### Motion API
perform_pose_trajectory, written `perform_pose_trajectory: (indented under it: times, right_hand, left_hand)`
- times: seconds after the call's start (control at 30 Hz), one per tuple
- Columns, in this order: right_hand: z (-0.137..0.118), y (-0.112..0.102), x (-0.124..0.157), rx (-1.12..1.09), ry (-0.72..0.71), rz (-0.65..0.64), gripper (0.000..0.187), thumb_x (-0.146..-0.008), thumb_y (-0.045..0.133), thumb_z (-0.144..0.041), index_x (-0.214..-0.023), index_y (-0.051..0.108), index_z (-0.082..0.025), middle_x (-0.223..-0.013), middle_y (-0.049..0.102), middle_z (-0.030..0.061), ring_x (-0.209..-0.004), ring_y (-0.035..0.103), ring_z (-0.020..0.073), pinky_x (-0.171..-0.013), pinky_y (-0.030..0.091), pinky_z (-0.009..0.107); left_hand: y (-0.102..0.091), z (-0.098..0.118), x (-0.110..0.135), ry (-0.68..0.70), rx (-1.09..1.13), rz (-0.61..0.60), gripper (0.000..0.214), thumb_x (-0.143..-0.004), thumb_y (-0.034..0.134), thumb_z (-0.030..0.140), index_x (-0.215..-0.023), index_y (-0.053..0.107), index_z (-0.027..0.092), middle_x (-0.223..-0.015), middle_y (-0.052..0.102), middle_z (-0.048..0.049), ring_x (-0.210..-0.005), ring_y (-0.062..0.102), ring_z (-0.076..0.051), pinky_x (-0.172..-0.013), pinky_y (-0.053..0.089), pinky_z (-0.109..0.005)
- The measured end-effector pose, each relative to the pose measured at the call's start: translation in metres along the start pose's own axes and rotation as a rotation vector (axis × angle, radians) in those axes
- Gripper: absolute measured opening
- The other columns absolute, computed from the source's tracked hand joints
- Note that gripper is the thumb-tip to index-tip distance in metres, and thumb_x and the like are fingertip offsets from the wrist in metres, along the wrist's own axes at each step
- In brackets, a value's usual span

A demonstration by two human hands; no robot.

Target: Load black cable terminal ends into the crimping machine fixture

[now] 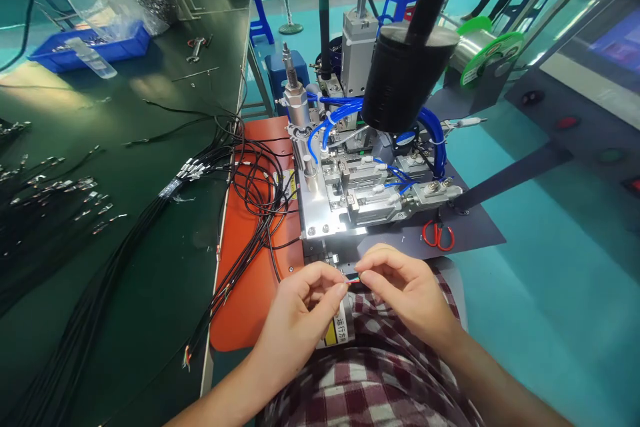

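Just in front of my lap, both hands meet at a few thin coloured wires [353, 279], with red and green showing. My left hand [307, 303] pinches one end between thumb and forefinger. My right hand [403, 283] pinches the other end, a short gap away. What the wires run into is hidden by my fingers. Beyond my hands stands a metal machine [320, 207] with blue air tubes [343, 108]. Left of it, black cables [257, 213] lie in loops over an orange board [240, 307].
A dark green table [150, 293] on the left carries a bundle of black cables [135, 233] and a blue tray [95, 53]. Red-handled scissors [439, 236] lie on the machine's base. A black cylinder [407, 80] hangs over the machine; a green-rimmed wire spool [475, 50] stands behind.
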State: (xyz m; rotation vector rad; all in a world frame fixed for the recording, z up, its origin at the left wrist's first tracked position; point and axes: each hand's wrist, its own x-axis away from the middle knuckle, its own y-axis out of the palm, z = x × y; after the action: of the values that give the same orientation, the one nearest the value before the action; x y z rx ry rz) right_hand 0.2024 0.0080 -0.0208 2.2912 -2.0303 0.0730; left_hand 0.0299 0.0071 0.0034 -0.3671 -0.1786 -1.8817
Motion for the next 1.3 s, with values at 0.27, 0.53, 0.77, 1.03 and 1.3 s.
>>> perform_pose_trajectory:
  times: [0.27,0.53,0.77,1.03,1.3]
  right_hand:
    - [-0.009,-0.019,-0.009,0.076,0.089,-0.297,0.014,-0.083,0.063,-0.031,-0.076,0.067,-0.019,-0.074,0.061,0.0013,-0.064,0.052,0.0144,-0.058,0.041,0.027]
    - [-0.019,-0.029,-0.015,0.236,0.165,-0.532,0.013,-0.084,0.056,-0.021,-0.074,0.063,-0.018,-0.068,0.059,-0.0008,-0.059,0.049,0.0124,-0.055,0.040,0.024]
    - [-0.035,-0.030,-0.015,0.568,-0.155,-0.568,0.017,-0.087,0.049,-0.012,-0.077,0.060,-0.020,-0.071,0.059,-0.0004,-0.061,0.050,0.0132,-0.055,0.037,0.025]
    - [-0.036,-0.022,-0.027,0.826,-0.350,-0.676,0.011,-0.089,0.046,-0.013,-0.087,0.056,-0.018,-0.082,0.059,0.0035,-0.067,0.050,0.0157,-0.060,0.035,0.028]
    - [-0.019,-0.012,-0.014,0.452,-0.220,-0.228,0.013,-0.092,0.050,-0.015,-0.082,0.057,-0.019,-0.078,0.059,0.0002,-0.069,0.053,0.0134,-0.061,0.041,0.025]
  left_hand:
    - [-0.003,-0.005,0.003,0.069,-0.131,-0.043,0.017,-0.086,0.059,0.033,-0.082,0.065,0.017,-0.067,0.056,0.0011,-0.059,0.047,-0.011,-0.053,0.038,-0.020]
    - [-0.001,-0.005,0.006,0.143,-0.254,-0.136,0.013,-0.088,0.056,0.025,-0.082,0.065,0.018,-0.072,0.061,0.0004,-0.065,0.053,-0.012,-0.059,0.040,-0.021]
    - [-0.001,-0.008,0.005,0.081,-0.289,-0.157,0.015,-0.089,0.054,0.029,-0.086,0.064,0.019,-0.067,0.057,0.0012,-0.061,0.048,-0.012,-0.054,0.035,-0.021]
    - [-0.002,0.002,-0.002,-0.030,-0.134,-0.162,0.012,-0.078,0.063,0.025,-0.071,0.063,0.015,-0.067,0.060,-0.0001,-0.060,0.052,-0.011,-0.055,0.040,-0.021]
    - [-0.002,0.001,-0.005,-0.147,0.103,0.015,0.017,-0.080,0.064,0.033,-0.076,0.059,0.017,-0.046,0.056,0.0042,-0.038,0.040,-0.005,-0.040,0.030,-0.016]
